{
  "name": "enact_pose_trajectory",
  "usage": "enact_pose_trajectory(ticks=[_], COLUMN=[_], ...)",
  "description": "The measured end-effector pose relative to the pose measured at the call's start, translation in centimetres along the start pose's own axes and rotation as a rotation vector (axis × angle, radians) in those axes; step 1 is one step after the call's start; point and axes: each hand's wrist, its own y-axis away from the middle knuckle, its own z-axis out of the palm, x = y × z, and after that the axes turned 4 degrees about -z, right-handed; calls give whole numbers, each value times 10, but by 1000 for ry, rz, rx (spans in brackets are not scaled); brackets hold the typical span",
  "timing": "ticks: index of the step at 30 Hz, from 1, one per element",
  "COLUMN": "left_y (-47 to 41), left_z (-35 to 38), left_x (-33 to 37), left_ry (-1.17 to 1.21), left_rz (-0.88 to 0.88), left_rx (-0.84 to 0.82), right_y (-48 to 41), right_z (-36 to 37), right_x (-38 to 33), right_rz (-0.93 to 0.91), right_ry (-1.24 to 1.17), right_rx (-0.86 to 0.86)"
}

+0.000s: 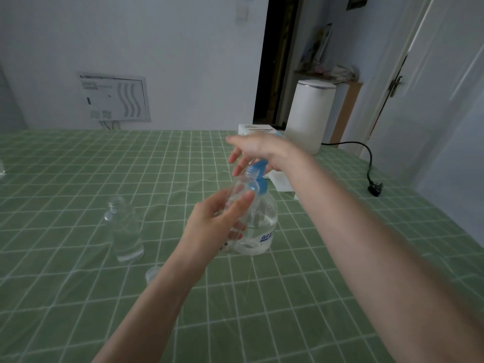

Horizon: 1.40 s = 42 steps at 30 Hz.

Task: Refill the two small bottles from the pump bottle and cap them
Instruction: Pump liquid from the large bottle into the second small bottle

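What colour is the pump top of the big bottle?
Blue: the pump top on the clear pump bottle, shown in the head view.

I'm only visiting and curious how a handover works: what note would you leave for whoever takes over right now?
Left hand grips a small bottle, tilted, mouth by the blue pump head.
Right hand rests on that pump head, fingers straight.
Pump bottle stands on the green cloth.
Second small bottle stands uncapped to the left; one clear cap lies near it.
Done: neither bottle capped; fill levels unclear.
Left: pump, then cap both.
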Motion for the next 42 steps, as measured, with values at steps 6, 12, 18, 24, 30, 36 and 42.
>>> enact_pose_trajectory(ticks=[6,12,18,24,30,36,42], left_y=[1,3,6,7,7,5,5], left_z=[2,4,5,4,5,7,8], left_x=[-1,-3,-5,-13,-11,-6,-8], left_ry=[39,44,58,55,51,55,62], left_rz=[27,33,29,1,17,21,17], left_rx=[49,50,27,51,44,52,49], right_y=[-1,-2,-5,-8,-7,-5,-5], right_z=[5,6,10,19,14,6,9], right_x=[5,8,13,19,15,8,13], right_rz=[47,31,25,-13,17,45,11], right_ry=[62,36,-9,40,93,129,123], right_rx=[20,26,22,27,-6,-27,5])
